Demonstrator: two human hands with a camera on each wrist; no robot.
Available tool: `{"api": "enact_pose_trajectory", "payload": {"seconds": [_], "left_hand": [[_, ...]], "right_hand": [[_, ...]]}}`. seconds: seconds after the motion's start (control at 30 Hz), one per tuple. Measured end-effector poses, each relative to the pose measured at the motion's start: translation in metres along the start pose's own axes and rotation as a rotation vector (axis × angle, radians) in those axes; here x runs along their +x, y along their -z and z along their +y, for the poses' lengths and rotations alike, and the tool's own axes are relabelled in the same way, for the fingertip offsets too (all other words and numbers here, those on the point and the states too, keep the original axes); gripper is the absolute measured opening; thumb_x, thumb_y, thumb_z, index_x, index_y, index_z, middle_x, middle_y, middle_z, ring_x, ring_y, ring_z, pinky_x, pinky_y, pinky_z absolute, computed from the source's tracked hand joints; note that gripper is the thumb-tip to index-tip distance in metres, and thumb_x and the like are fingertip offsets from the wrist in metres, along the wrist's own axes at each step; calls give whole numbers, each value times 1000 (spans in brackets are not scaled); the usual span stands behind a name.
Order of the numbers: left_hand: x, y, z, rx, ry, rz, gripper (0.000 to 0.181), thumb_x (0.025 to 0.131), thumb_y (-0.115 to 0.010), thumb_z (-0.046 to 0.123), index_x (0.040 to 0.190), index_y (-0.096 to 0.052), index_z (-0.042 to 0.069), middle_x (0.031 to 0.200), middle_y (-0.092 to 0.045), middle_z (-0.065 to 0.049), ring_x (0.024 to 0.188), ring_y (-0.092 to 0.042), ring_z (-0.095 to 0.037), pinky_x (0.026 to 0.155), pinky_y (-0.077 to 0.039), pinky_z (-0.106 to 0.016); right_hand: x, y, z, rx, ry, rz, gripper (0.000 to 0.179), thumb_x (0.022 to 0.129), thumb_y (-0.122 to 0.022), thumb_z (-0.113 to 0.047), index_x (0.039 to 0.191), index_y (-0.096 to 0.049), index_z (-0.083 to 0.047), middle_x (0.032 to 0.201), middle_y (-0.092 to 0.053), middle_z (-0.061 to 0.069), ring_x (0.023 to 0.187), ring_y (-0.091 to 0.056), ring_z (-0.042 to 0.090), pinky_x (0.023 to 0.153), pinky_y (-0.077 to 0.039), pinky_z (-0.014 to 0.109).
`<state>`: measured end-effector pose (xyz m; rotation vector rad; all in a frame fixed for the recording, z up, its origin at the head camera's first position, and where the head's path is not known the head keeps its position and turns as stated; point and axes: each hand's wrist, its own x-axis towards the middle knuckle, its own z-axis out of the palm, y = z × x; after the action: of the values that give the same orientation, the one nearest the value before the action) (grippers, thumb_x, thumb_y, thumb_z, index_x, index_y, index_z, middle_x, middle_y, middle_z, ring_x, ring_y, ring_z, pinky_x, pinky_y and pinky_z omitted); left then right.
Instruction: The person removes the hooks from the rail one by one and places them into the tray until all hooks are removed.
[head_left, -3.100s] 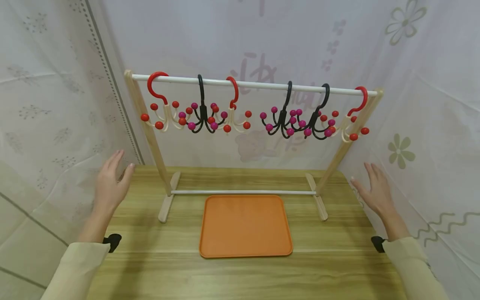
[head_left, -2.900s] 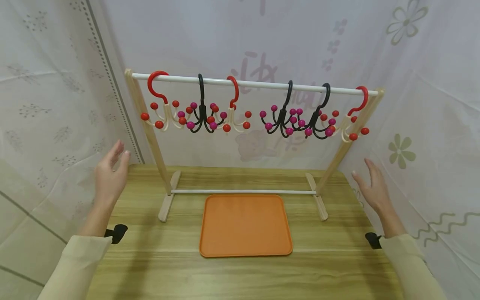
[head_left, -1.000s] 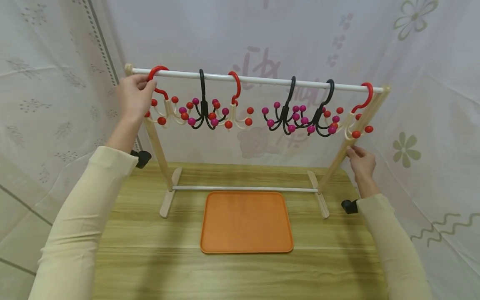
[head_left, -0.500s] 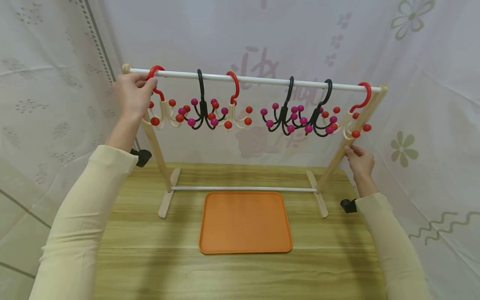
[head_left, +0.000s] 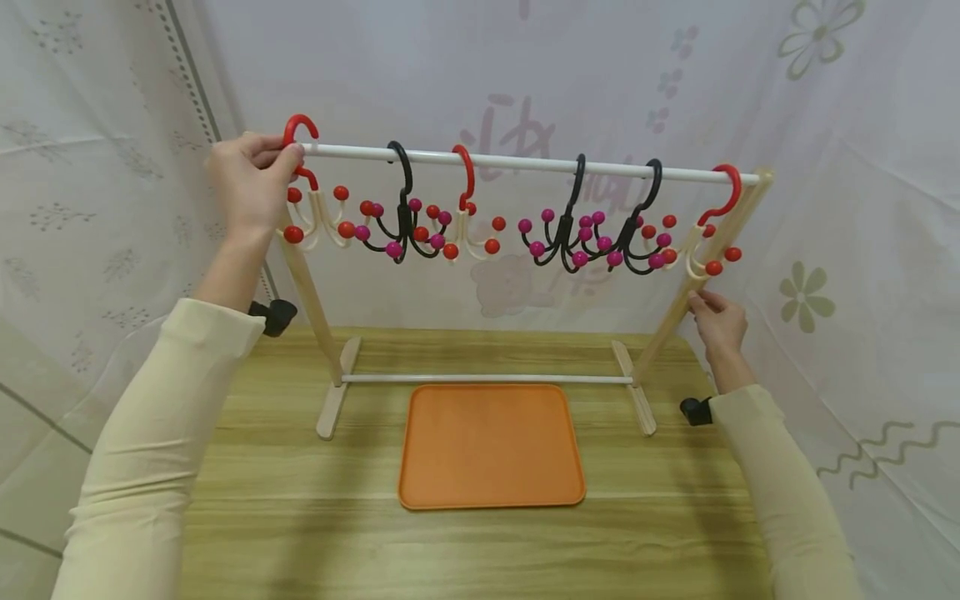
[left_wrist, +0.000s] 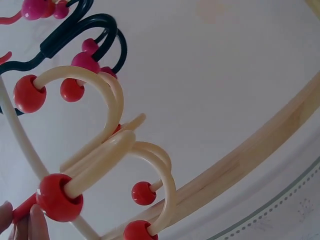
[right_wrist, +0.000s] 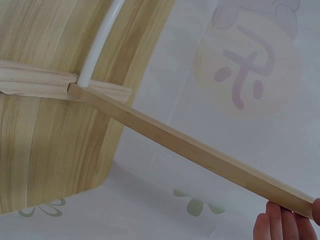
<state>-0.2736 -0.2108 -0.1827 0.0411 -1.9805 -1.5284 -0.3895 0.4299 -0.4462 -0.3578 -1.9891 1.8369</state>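
Note:
My left hand (head_left: 251, 187) pinches the red hook of the leftmost claw-shaped hanger (head_left: 316, 204), which has cream arms tipped with red balls. Its hook top stands above the white rail (head_left: 517, 165), near the rack's left end. Close up in the left wrist view, the cream arms (left_wrist: 102, 152) spread out, with fingertips (left_wrist: 37, 225) on the hook at the lower left. Meanwhile my right hand (head_left: 722, 325) grips the rack's right wooden post (head_left: 672, 312), thumb on one side and fingers on the other, as the right wrist view shows on the post (right_wrist: 200, 154).
Along the rail hang three black hangers (head_left: 405, 221) with magenta balls and two more red-hooked ones (head_left: 462, 221). An orange tray (head_left: 491, 446) lies on the wooden table (head_left: 480, 550), before the lower white bar (head_left: 487, 379). Printed curtains (head_left: 847, 208) surround the table.
Both hands have risen from beside the rack, the right onto its post, the left onto the leftmost hook. That hanger has since shifted left and up; the neighbouring black hanger has turned slightly.

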Motion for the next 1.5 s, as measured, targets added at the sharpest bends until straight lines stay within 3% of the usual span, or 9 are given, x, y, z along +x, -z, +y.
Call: {"api": "enact_pose_trajectory", "payload": {"seconds": [0.1, 0.27, 0.6, 0.97, 1.13, 1.2, 1.37, 1.43, 1.5], "left_hand": [[-1, 2, 4, -25, -8, 5, 31, 80, -65, 20, 106, -64, 3, 97, -65, -6, 77, -58, -13, 63, -44, -13], [-8, 6, 5, -37, 4, -1, 31, 79, -66, 21, 105, -65, 4, 95, -65, -4, 78, -58, -14, 63, -44, -13], [-24, 8, -15, 34, 24, -15, 35, 79, -64, 28, 107, -64, 7, 101, -64, -3, 83, -59, -12, 70, -43, -16], [-43, -4, -47, 129, 17, -39, 35, 82, -61, 27, 106, -61, 1, 101, -63, -10, 80, -59, -14, 70, -45, -18], [-52, -12, -65, 143, 16, -42, 34, 83, -60, 27, 103, -62, -1, 98, -64, -12, 75, -59, -11, 68, -46, -19], [-55, -16, -74, 155, 8, -40, 33, 83, -61, 26, 100, -63, -1, 95, -64, -13, 70, -59, -8, 64, -45, -17], [-66, -25, -96, 152, -4, -51, 29, 83, -61, 22, 96, -63, -4, 90, -64, -18, 64, -58, -5, 58, -43, -14], [-71, -28, -102, 145, 10, -72, 28, 84, -61, 21, 96, -63, -4, 89, -64, -19, 66, -58, -8, 58, -43, -14], [-77, -31, -107, 138, 28, -101, 29, 84, -60, 21, 97, -62, -5, 90, -64, -19, 67, -58, -8, 59, -43, -15]], "right_hand": [[-5, -3, -9, -89, -41, 26, 33, 78, -67, -27, 107, -65, -12, 92, -65, 6, 82, -59, 16, 71, -46, 28], [17, 4, 14, -64, -14, 37, 32, 71, -74, -29, 101, -68, -17, 83, -66, 1, 72, -60, 10, 59, -45, 20], [-101, -34, -102, -268, -46, 56, 45, 83, -60, -31, 118, -56, -4, 83, -63, -5, 75, -55, 5, 60, -40, 13], [5, 3, 5, -23, -11, -3, 31, 75, -70, -24, 105, -66, -14, 89, -66, 4, 78, -60, 13, 66, -46, 25], [-33, -13, -35, -156, -48, 37, 38, 77, -68, -33, 111, -63, -16, 98, -64, 6, 87, -58, 16, 76, -44, 31], [-16, -6, -16, -56, -9, -9, 33, 75, -70, -34, 102, -67, -16, 89, -66, 3, 78, -59, 12, 68, -46, 26], [-60, -20, -61, -141, -26, 10, 38, 82, -62, -30, 112, -61, -6, 77, -63, -7, 73, -56, 5, 67, -43, 19], [-102, -37, -106, -278, -75, 65, 45, 85, -57, -28, 121, -52, -3, 82, -62, -7, 80, -55, 7, 73, -42, 19], [-103, -36, -105, -276, -57, 60, 45, 84, -57, -30, 121, -53, -3, 78, -61, -10, 76, -54, 4, 69, -42, 17]]}}
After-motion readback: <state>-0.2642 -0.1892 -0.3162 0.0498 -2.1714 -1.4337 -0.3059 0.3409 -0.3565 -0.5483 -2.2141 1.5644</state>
